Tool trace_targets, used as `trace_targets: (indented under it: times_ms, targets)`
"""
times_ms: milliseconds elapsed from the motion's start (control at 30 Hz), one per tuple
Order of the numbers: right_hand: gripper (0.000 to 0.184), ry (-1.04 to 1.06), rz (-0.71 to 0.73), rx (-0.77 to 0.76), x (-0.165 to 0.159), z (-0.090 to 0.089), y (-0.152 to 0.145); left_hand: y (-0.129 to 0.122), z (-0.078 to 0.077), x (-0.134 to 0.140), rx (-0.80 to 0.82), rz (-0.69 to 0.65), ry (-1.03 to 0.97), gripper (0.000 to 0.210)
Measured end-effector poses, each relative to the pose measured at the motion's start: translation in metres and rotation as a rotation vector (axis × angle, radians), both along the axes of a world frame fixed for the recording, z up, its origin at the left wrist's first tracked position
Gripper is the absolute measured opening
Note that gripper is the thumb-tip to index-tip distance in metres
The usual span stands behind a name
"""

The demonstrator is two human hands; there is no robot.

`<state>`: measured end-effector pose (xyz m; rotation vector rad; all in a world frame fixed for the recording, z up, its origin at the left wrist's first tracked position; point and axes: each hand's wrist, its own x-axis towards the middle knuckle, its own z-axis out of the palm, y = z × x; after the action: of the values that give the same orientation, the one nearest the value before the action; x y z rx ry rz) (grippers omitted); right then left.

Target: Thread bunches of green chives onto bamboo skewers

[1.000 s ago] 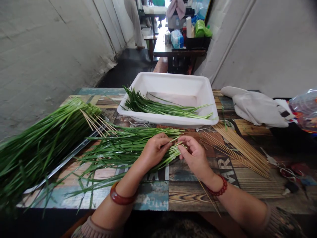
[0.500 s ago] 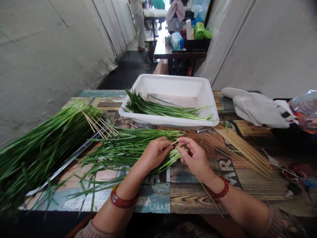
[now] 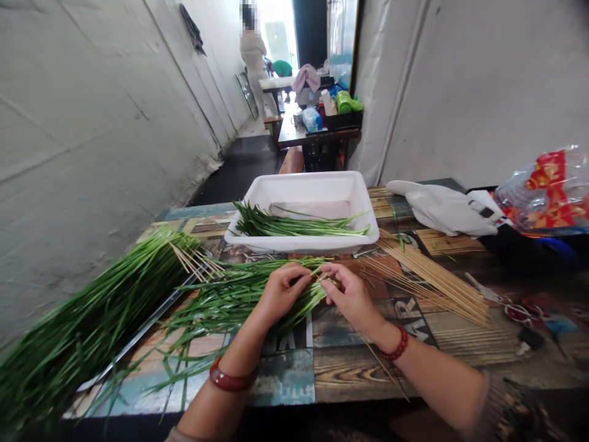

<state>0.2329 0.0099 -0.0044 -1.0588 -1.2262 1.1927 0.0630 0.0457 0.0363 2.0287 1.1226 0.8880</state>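
To your right you have a pale grey cap (image 3: 442, 207) lying near clear plastic packaging (image 3: 550, 184) with red print, and scissors (image 3: 493, 296) nearer you. Ahead of you, a farther table (image 3: 288, 131) bears a blue-and-white pack (image 3: 311, 120) and a green bundle (image 3: 343, 102), while a person (image 3: 252, 54) in pale clothes stands beyond it

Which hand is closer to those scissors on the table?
The right. The right hand is across the pile of skewers from the scissors; the left hand is farther off, beyond the right one, over green stalks.
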Motion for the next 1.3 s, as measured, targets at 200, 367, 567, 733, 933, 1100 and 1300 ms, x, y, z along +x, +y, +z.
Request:
trace_targets:
  times_ms: [200,367,567,733,933,1100,1300]
  targets:
    - [0.026,-0.059,0.045,-0.03,0.004,0.001,0.0,0.003,0.042,-0.008,0.183,0.116,0.12,0.017]
    - [0.029,-0.035,0.06,-0.017,0.004,-0.002,-0.002,-0.009,0.103,-0.006,0.581,0.26,0.264,0.018]
    - [0.025,-0.09,0.037,0.027,0.005,0.008,-0.007,-0.011,0.072,0.003,0.567,0.151,0.523,0.019]
    - [0.021,-0.188,0.01,0.121,0.006,0.02,-0.011,-0.002,0.0,0.006,0.074,0.114,0.084,0.013]
    - [0.02,-0.216,-0.015,0.103,0.009,0.018,-0.008,-0.003,-0.008,0.008,-0.303,0.083,-0.22,0.015]
    - [0.021,-0.237,0.014,0.034,0.01,0.01,-0.006,-0.002,-0.009,0.008,-0.352,0.066,-0.261,0.016]
    - [0.02,-0.274,0.013,-0.016,0.011,0.01,-0.005,-0.003,-0.011,0.009,-0.373,0.099,-0.333,0.013]
